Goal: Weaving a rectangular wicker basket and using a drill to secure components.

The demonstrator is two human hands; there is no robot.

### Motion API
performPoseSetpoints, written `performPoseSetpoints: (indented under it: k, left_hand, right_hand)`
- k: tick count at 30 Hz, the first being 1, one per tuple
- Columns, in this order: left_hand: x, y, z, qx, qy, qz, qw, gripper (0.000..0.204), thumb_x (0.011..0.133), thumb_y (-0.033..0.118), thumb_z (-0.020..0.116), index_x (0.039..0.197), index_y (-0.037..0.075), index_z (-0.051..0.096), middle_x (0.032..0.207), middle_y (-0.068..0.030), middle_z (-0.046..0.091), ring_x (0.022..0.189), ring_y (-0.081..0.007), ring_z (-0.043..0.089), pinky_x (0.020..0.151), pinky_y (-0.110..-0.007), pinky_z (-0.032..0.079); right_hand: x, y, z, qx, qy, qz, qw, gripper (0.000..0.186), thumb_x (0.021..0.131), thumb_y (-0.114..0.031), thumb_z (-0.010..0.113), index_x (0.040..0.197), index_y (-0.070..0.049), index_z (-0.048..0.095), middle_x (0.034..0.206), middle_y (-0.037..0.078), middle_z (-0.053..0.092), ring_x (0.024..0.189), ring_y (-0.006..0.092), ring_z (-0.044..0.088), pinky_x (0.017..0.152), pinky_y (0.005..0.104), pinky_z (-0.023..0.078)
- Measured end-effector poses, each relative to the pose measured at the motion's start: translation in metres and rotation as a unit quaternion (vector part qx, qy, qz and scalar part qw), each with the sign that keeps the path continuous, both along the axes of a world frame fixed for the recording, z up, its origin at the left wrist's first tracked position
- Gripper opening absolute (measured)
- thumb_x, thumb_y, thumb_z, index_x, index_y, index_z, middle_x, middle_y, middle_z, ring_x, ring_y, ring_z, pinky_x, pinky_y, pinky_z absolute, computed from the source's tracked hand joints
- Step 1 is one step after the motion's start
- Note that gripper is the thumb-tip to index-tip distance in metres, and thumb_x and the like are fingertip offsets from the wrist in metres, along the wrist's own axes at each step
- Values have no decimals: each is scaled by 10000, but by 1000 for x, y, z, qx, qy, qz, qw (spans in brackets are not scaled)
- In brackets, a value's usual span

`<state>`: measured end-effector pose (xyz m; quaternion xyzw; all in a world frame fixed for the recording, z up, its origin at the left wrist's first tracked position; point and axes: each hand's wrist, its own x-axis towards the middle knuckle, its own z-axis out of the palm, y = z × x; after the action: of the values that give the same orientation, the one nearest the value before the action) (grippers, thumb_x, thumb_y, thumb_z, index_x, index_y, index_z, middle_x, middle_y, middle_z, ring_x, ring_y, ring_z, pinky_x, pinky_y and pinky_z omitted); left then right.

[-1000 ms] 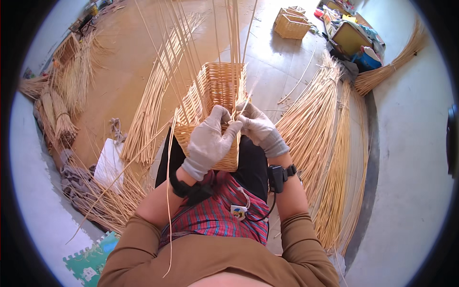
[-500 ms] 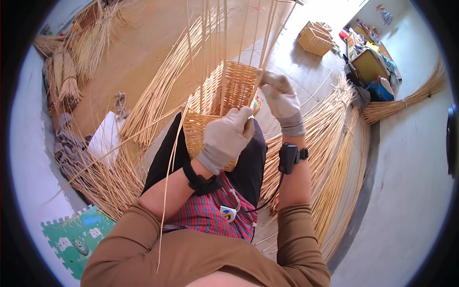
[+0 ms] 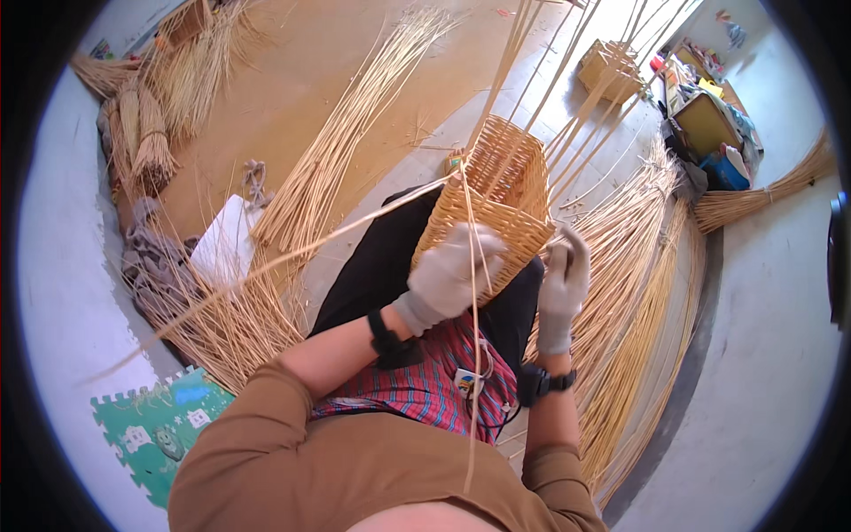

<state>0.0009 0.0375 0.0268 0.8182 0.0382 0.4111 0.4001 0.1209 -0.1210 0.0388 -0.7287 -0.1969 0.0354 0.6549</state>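
A half-woven wicker basket [image 3: 496, 191] rests on my lap, its long upright stakes reaching up past the top of the view. My left hand [image 3: 454, 270], in a pale work glove, presses against the basket's near wall and grips it. My right hand [image 3: 564, 282], also gloved, is closed on a thin cane strand [image 3: 355, 223] at the basket's right corner. That strand runs across the basket and out to the lower left. Another loose strand [image 3: 472, 355] hangs down over my chest.
Bundles of straight cane [image 3: 337, 168] lie on the floor to the left, and a large pile [image 3: 638, 293] lies on the right. A finished basket [image 3: 607, 71] and boxes stand at the back right. A green foam mat [image 3: 155, 426] sits at lower left. A white cloth [image 3: 226, 248] lies beside it.
The basket has swung toward the right and further out. My right hand dropped from the top rim to the basket's right corner. My left hand slid down the near wall.
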Motion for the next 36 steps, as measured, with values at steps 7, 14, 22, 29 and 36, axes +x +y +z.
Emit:
performPoseSetpoints:
  k: [7, 14, 22, 29, 36]
  left_hand:
    - [16, 52, -6, -23, -49, 191, 980, 277, 804, 87, 823, 994, 49, 626, 923, -72, 593, 821, -190, 631, 694, -320, 529]
    - [27, 47, -13, -405, -224, -39, 885, 296, 699, -42, 837, 917, 19, 647, 991, -113, 611, 1027, -214, 638, 895, -360, 569]
    - [24, 80, -5, -317, -43, -88, 943, 348, 825, 64, 812, 1128, 34, 644, 1177, -84, 627, 1180, -190, 574, 1007, -331, 483]
    - [26, 96, -1, -309, 125, -216, 918, 244, 895, 237, 777, 1084, 136, 659, 1219, -50, 624, 1347, -211, 456, 1186, -383, 298]
    - [45, 62, -15, -329, -3, -90, 940, 130, 919, 39, 696, 1013, 84, 619, 1149, -85, 624, 1247, -206, 496, 1122, -347, 322]
  right_hand:
    - [-87, 54, 34, -97, -406, 176, 892, 274, 848, -111, 744, 1121, -83, 729, 812, 84, 672, 716, 281, 656, 640, 380, 528]
    - [-106, 97, 39, -72, -431, 173, 883, 291, 809, -169, 772, 1084, -86, 725, 847, 60, 685, 752, 276, 659, 667, 386, 526]
    - [-72, 46, 6, 141, -303, 22, 942, 44, 922, -12, 693, 960, -15, 671, 868, 58, 692, 800, 156, 672, 693, 293, 529]
    - [-31, 44, 4, 135, 109, -74, 982, 66, 963, -47, 670, 1013, -7, 683, 839, 32, 698, 694, 70, 608, 655, 209, 504]
    - [6, 121, 87, -216, -501, -81, 834, 608, 951, -6, 576, 1530, -107, 417, 1045, 160, 704, 812, 145, 675, 693, 272, 540]
